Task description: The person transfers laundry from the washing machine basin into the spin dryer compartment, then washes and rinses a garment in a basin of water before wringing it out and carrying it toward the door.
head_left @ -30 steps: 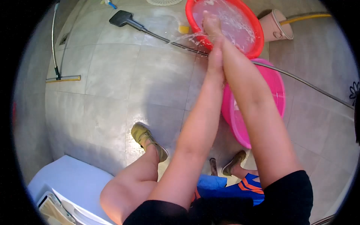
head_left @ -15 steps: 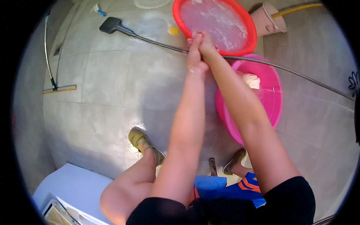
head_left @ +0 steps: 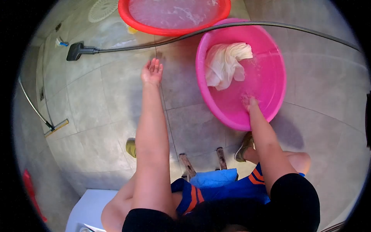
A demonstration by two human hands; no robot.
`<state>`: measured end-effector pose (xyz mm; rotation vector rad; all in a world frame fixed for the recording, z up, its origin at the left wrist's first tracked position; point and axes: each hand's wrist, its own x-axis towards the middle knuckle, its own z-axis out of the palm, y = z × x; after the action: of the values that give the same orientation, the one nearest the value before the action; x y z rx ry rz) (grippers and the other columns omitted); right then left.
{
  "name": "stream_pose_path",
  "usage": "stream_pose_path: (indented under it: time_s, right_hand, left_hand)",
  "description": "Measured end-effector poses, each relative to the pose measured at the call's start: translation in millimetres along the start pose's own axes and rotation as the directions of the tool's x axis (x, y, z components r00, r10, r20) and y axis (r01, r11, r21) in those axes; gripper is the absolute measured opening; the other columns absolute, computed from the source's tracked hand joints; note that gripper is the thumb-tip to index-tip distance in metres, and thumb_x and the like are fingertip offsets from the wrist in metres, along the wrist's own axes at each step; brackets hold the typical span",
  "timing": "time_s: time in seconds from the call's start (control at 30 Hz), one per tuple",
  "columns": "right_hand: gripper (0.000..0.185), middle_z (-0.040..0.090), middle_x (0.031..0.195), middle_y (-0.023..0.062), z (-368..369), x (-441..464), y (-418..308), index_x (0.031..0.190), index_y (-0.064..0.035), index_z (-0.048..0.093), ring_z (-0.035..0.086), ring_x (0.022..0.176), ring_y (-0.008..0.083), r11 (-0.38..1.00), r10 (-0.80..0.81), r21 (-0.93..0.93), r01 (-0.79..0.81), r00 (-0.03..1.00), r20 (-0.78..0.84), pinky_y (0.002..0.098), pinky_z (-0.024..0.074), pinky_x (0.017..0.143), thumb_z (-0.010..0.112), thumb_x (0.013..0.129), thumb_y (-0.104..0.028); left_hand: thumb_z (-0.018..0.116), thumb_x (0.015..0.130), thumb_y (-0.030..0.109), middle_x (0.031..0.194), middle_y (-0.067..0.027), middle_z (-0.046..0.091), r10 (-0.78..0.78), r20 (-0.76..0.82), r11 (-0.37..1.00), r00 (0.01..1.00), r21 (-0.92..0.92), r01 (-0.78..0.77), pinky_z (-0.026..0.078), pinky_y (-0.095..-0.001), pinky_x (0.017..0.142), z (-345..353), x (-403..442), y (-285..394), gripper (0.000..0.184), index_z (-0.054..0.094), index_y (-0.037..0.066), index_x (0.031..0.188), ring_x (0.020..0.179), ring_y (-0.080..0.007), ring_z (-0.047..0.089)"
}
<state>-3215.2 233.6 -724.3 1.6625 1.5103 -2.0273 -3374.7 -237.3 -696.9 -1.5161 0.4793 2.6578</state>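
Observation:
My left hand is held out over the floor, palm up, fingers apart and bare. My right hand dips into the shallow water at the near side of the pink basin; its fingers are blurred by the water, so their pose is unclear. In the same basin, farther up and to the left, a wet white cloth lies bunched, apart from my right hand.
A red basin of sudsy water stands at the top. A grey hose with a shower head passes between the basins. A floor squeegee, a small brush and a blue-covered stool are around.
My hands were clasped together by the red basin. They have parted: the left moved left and nearer, the right went down into the pink basin. The view has shifted right.

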Motion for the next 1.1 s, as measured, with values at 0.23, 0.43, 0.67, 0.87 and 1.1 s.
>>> stream_pose_path:
  time_s: [0.23,0.43,0.67,0.87,1.1]
  right_hand:
    - [0.027,0.064,0.091,0.0148,81.2,-26.1,-18.3,0.091,-0.0084,0.058,0.062,0.084,0.0298,0.795,0.252,0.425,-0.433,0.872,0.419,0.0439,0.0512,0.082,0.046,0.093,-0.032]
    - [0.032,0.062,0.105,0.0135,220.4,-259.9,-43.8,0.091,-0.0057,0.063,0.055,0.108,0.0295,0.963,-0.199,0.119,0.241,0.339,0.92,0.0436,0.0362,0.1,0.044,0.094,-0.031]
    - [0.059,0.036,0.137,0.0186,346.1,-280.3,-9.3,0.126,-0.002,0.048,0.028,0.131,0.0325,0.188,-0.307,0.015,0.982,0.044,0.951,0.0414,0.0214,0.108,0.067,0.074,-0.022]
    - [0.09,0.006,0.15,0.0158,370.9,-350.6,-12.2,0.139,-0.0135,0.036,0.027,0.132,0.0337,0.464,-0.193,-0.469,0.751,0.602,0.775,0.0393,0.0265,0.106,0.076,0.059,-0.02]
    - [0.095,0.026,0.144,0.018,407.1,-238.3,-21.2,0.136,0.0014,0.027,0.03,0.13,0.0303,0.006,-0.528,-0.53,0.848,0.453,0.719,0.0431,0.025,0.104,0.077,0.063,-0.034]
  left_hand:
    - [0.038,0.091,0.019,0.103,-0.0074,0.058,-0.08,-0.131,0.996,0.988,0.019,0.083,0.042,-0.0461,0.09,-15.2,19.8,-15.6,0.019,0.048,0.007,0.103,0.095,-0.0233,0.056]
    - [0.038,0.091,0.02,0.097,-0.009,0.059,-0.205,0.0,0.977,0.979,-0.055,0.205,0.046,-0.0465,0.084,50.9,-7.7,-38.2,0.019,0.048,0.008,0.101,0.093,-0.0241,0.056]
    - [0.041,0.09,0.023,0.089,-0.0085,0.058,-0.076,0.342,0.976,0.937,0.218,0.0,0.045,-0.0455,0.083,105.3,-29.7,4.5,0.021,0.05,0.008,0.102,0.094,-0.0259,0.055]
    - [0.043,0.088,0.023,0.105,-0.0104,0.053,0.447,0.387,0.575,0.807,0.566,-0.59,0.04,-0.0448,0.091,92.8,-61.6,24.2,0.028,0.047,0.009,0.112,0.105,-0.0273,0.049]
    - [0.046,0.085,0.023,0.124,-0.0126,0.047,0.376,0.912,-0.777,0.163,0.406,-0.482,0.034,-0.044,0.1,88.3,-73.8,-9.3,0.041,0.043,0.01,0.125,0.117,-0.029,0.043]
